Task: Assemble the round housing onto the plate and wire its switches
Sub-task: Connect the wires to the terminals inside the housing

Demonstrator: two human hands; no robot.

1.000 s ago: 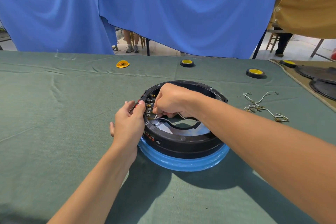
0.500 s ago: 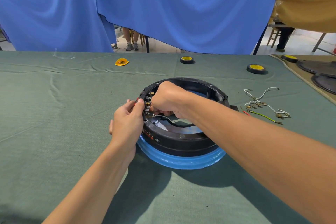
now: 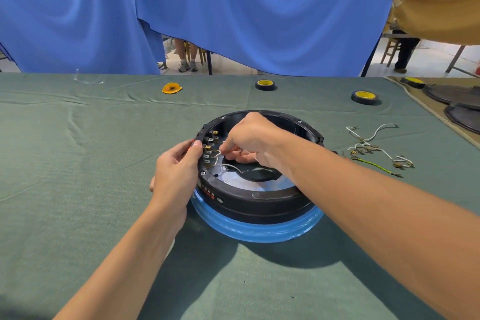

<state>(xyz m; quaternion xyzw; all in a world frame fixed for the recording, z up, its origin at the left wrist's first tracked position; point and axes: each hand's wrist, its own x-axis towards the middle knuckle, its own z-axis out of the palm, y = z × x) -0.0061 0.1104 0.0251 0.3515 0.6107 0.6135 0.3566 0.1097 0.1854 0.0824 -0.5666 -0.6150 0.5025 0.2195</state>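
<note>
well underway, judging by the head view. seated already on the blue-filmed plate (image 3: 254,232), near the middle of the green table cloth (image 3: 78,163): the round housing (image 3: 259,201), black, open side up. steadied at its left rim by the left hand (image 3: 176,171), thumb and fingers clamped over the wall right at the switches. entered from the right by the right hand (image 3: 255,138), fingertips pinching one end of a white wire (image 3: 231,165) just beside the row of brass switch terminals (image 3: 209,148); cannot tell whether pushed home yet. wired so far, apparently, with this one lead only, most tabs looking bare. waiting right of the housing, well apart: a loose bunch of spare wires (image 3: 374,149) and a green wire (image 3: 374,165). lying at the far side, untouched: tape rolls (image 3: 265,84). mounting likely done, then; most of the wiring probably left.
</note>
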